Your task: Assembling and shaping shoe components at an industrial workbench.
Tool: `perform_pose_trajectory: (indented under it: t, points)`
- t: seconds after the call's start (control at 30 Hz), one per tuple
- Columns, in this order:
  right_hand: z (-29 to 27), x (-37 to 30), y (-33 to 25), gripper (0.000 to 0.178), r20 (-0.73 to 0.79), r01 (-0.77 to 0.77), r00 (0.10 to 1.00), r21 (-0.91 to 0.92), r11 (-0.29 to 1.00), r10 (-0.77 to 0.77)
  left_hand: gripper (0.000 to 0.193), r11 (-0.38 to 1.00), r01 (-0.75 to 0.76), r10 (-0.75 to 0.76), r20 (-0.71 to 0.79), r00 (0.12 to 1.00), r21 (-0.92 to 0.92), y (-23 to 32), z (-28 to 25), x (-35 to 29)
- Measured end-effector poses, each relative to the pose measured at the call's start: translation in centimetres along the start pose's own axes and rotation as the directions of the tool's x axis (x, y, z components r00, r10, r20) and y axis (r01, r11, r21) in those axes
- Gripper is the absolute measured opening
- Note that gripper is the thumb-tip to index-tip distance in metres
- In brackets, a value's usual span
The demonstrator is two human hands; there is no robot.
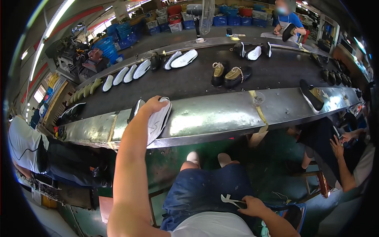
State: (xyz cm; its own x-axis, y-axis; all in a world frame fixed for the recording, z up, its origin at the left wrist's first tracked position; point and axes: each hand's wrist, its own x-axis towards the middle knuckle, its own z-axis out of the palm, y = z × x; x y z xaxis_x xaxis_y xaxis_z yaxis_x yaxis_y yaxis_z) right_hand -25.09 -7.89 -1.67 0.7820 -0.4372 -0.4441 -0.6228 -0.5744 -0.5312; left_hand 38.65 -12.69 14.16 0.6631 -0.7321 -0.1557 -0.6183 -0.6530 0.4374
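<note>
My left hand [156,105] reaches out over the metal edge of the bench, its fingers closed on the near one of two shoes. That shoe [158,123] is tilted, with its white underside facing me and a dark line along its rim. Just left of it, partly hidden by my forearm, is a second white-bottomed shoe [137,107]. Low over my lap, my right hand [254,206] is closed around the handles of a pair of metal pincers [229,200]. The pincers' pale head points left, above my blue shorts.
A dark conveyor belt [166,81] carries rows of white-bottomed shoes [141,69] and a laced pair [237,76]. On its metal ledge [221,114] stand a clear cup [258,98] and another shoe [312,96]. Co-workers sit at left, right and across. Stacked crates [227,19] line the back.
</note>
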Motion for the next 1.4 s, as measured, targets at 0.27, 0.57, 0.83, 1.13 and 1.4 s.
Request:
perform_pose_trajectory:
  t: [0.27,0.57,0.83,1.13,1.4]
  points:
    - [-3.8,0.0,0.2,0.042,0.239,-0.225,0.964,0.967,0.121,-0.115,0.071,0.513,-0.334,0.298,-0.201,0.933,-0.791,3.1,7.9,-20.2]
    - [-5.7,1.5,-8.5,0.029,0.173,-0.064,0.984,0.588,0.806,-0.049,0.070,0.289,-0.026,0.404,0.098,0.909,-0.957,2.8,21.0,-29.7]
    - [-4.1,3.3,-9.6,0.034,0.143,-0.022,0.965,0.878,0.478,-0.218,0.058,0.488,-0.218,0.500,0.065,0.864,-0.845,3.2,20.2,-30.2]
    - [-5.4,3.9,-9.8,0.035,0.081,0.063,0.961,0.864,0.499,-0.263,0.057,0.632,-0.253,0.494,0.130,0.859,-0.732,4.3,18.3,-29.8]
    - [-5.7,6.8,-9.0,0.024,-0.026,0.148,0.987,0.544,0.826,-0.159,0.051,0.569,-0.267,0.459,0.030,0.888,-0.778,3.6,20.3,-28.9]
